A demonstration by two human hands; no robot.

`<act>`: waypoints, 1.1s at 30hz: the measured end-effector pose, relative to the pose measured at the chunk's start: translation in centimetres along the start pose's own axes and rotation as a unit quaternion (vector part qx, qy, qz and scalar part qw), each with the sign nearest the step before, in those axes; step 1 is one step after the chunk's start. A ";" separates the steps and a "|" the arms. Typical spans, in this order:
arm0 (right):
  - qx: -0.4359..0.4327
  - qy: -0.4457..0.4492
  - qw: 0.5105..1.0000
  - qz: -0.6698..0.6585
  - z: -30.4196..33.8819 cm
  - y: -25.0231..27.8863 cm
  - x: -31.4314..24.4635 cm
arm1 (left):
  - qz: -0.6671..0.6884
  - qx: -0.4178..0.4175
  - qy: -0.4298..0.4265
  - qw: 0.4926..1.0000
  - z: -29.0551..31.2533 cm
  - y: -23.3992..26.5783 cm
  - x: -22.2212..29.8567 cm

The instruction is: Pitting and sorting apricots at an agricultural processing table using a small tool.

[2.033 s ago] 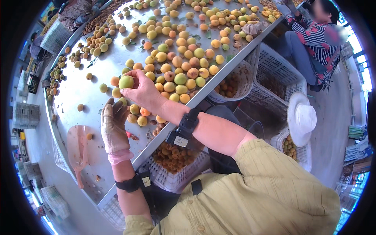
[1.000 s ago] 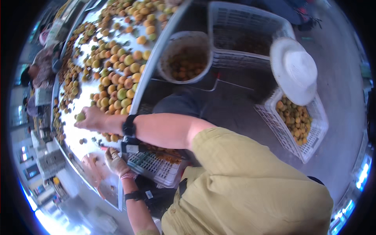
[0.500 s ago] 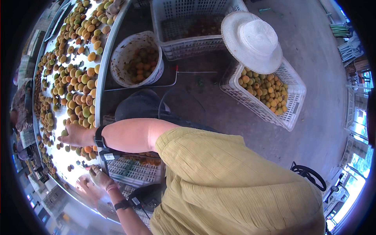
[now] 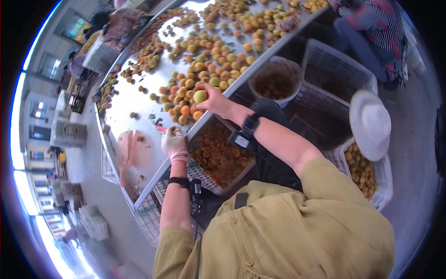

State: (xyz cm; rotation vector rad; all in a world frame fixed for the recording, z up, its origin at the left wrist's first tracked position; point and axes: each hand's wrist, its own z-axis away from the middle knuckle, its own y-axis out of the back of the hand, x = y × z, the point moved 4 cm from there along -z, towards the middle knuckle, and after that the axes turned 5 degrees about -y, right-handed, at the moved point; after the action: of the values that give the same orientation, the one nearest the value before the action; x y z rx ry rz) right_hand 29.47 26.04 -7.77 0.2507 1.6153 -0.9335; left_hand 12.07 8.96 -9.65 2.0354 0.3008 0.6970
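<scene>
Many apricots (image 4: 204, 69) lie spread over a shiny metal table (image 4: 123, 100). In my bare right hand (image 4: 218, 101) is a yellow-green apricot (image 4: 200, 96), held between thumb and fingers just above the others. My left hand (image 4: 174, 143) wears a pale glove and is closed at the table's near edge. It grips a small red-handled tool (image 4: 160, 128), whose metal end points toward the fruit; its exact kind is too small to tell. My hands are apart, the right one farther away.
Below the table edge stands a crate of halved apricots (image 4: 223, 156). A white bucket (image 4: 276, 81) and an open crate (image 4: 341, 60) are beyond my knee. At right, a white hat (image 4: 370, 122) rests on a crate of apricots (image 4: 360, 172). Another person (image 4: 371, 32) sits at the upper right.
The view has swung toward the left, bringing more of the table into sight. My right hand is nearer my left hand, with an apricot in its fingers. The tool's red handle now shows.
</scene>
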 end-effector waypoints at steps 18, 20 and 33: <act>0.085 -0.101 0.968 0.213 12.5 -2.6 0.8 | 0.050 0.034 0.098 0.993 4.7 8.7 -9.7; 0.052 0.062 0.845 0.528 13.0 -3.9 1.9 | 0.024 0.042 0.093 0.995 5.1 9.0 -10.3; -0.212 -0.252 0.656 0.679 13.3 -3.9 9.6 | -0.066 0.107 0.104 0.987 5.7 9.2 -8.8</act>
State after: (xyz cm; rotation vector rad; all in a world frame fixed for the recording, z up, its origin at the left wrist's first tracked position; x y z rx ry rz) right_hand 34.05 11.31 -14.60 0.6643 0.6687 0.5404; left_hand 7.70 -4.07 -7.35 2.1218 0.6505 0.8258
